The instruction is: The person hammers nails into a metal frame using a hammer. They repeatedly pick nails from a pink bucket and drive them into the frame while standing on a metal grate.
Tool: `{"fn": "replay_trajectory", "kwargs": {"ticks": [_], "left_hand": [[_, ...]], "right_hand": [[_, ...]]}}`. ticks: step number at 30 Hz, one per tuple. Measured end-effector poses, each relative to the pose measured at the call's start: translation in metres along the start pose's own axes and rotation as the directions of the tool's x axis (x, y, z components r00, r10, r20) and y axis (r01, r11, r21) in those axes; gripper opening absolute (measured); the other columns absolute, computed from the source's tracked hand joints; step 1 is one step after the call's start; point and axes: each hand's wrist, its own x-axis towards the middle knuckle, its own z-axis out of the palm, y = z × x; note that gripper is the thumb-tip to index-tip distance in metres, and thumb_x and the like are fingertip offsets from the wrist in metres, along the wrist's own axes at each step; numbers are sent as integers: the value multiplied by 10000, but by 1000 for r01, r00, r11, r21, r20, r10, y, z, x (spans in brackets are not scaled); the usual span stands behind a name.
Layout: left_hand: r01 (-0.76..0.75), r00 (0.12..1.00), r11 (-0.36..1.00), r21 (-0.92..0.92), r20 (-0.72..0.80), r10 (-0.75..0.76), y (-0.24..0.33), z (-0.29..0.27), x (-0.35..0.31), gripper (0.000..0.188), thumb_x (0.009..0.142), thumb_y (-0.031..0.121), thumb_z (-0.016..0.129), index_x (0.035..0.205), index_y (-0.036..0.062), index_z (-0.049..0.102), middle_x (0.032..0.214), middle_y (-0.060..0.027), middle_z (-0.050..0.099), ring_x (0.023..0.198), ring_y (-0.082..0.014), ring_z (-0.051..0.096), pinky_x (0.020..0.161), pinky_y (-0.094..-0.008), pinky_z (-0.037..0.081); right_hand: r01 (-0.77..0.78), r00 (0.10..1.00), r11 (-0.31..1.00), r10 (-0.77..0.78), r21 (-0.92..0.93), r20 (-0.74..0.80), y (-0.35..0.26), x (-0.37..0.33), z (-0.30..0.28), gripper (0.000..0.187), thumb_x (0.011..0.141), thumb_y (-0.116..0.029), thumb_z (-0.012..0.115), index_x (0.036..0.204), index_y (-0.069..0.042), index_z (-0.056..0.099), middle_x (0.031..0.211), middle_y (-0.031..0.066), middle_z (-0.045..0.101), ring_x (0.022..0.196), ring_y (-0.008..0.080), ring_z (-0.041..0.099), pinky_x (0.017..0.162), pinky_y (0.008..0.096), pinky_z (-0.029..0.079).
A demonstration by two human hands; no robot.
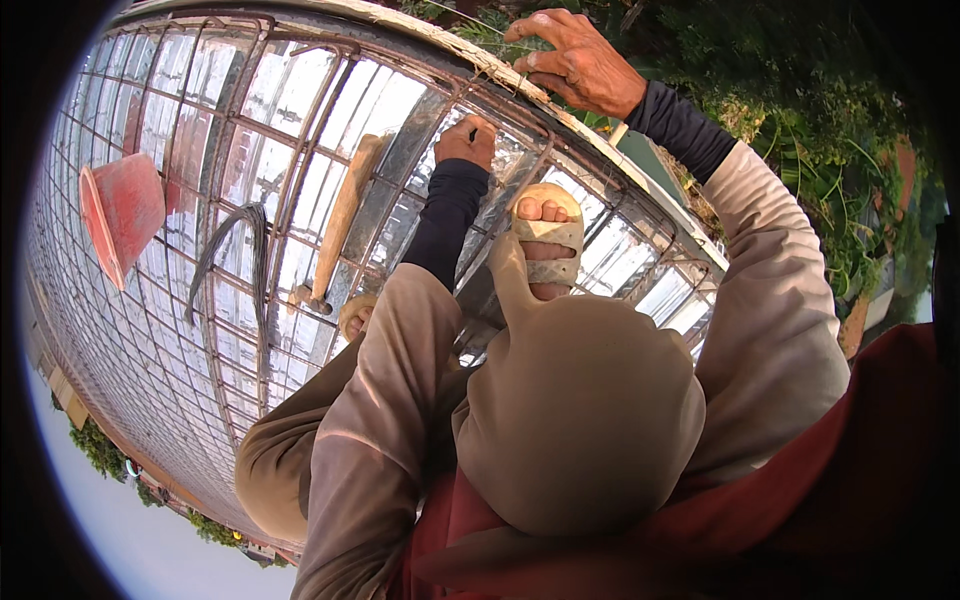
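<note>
Nearest to me, my bent knee [585, 420] and sandalled foot [545, 240] rest on the rebar grid [200, 330]. Just beyond, my left hand [467, 140] is a closed fist clamped on a small dark tool [473, 133] at a bar crossing. Farther out, my right hand [570, 62] pinches thin tie wire [500, 35] at the formwork edge [480, 62]. Off left lie a wooden-handled hammer [340, 220], a wire bundle [245, 255] and a red pan [122, 212].
</note>
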Motion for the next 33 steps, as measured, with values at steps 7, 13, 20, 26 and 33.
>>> {"fn": "replay_trajectory", "kwargs": {"ticks": [7,13,20,26,33], "left_hand": [[1,999,987,-161,42,6,14,-3,-4,206,926,170,590,860,6,696,652,-21,630,603,-92,540,592,-278,454],[-44,998,984,-170,38,51,2,-7,1,178,923,129,595,928,-15,700,678,-38,661,621,-101,590,606,-274,489],[-100,983,994,49,-148,106,-10,4,-2,182,907,173,609,972,40,714,777,-155,700,661,-298,668,667,-381,529],[-186,968,962,199,-133,214,7,5,-6,207,901,188,576,958,52,721,857,-190,718,788,-393,688,719,-438,541],[-267,949,946,182,-123,292,-2,-1,1,260,884,220,589,993,35,737,864,-207,724,782,-374,707,752,-415,555]], "right_hand": [[214,977,976,-214,-28,16,33,-7,11,142,896,-244,698,977,-127,691,1310,71,549,1234,281,505,1017,459,424],[290,955,957,-291,23,60,37,-4,11,124,946,-222,620,987,-108,644,1248,116,533,1181,305,512,1022,477,407],[213,959,973,-225,88,172,29,9,-9,333,808,-272,708,1107,-132,662,1215,134,575,1106,316,534,934,474,413],[-135,977,987,148,92,-154,-62,-1,-26,337,732,7,698,1046,-82,617,1034,81,586,911,301,603,718,420,513],[-768,640,626,759,136,122,-146,-45,58,300,872,-172,617,1128,-17,619,726,189,682,654,388,680,585,471,531]]}}
